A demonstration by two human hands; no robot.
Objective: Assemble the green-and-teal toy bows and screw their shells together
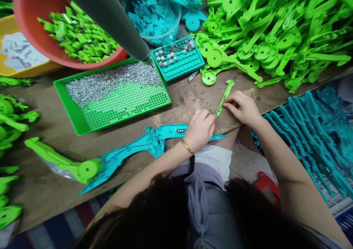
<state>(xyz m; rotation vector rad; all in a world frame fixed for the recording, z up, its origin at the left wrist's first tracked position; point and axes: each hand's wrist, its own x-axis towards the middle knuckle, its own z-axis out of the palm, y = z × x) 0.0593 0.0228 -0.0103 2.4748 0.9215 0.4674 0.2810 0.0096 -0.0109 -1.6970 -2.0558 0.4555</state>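
A slim green plastic arm piece (225, 96) lies at the table's front edge between my hands, with thin dark wire along it. My left hand (199, 128) is closed at its near end, the fingertips pinched; what they hold is too small to make out. On the other side, my right hand (242, 107) pinches at the piece's right edge, thumb and forefinger together by the wire. Under my left wrist lies a long blue toy bow half (132, 146) with a wire and a small metal part set in it. A green round-ended part (89, 170) sits on its left end.
A green basket (74, 118) holds many screws, below a grey tool shaft (110, 17). Beside it are a teal tray (179, 67) of button cells and a red bowl (24, 25) of green parts. Green parts (264, 39) heap at right; blue parts (309, 139) fill a crate.
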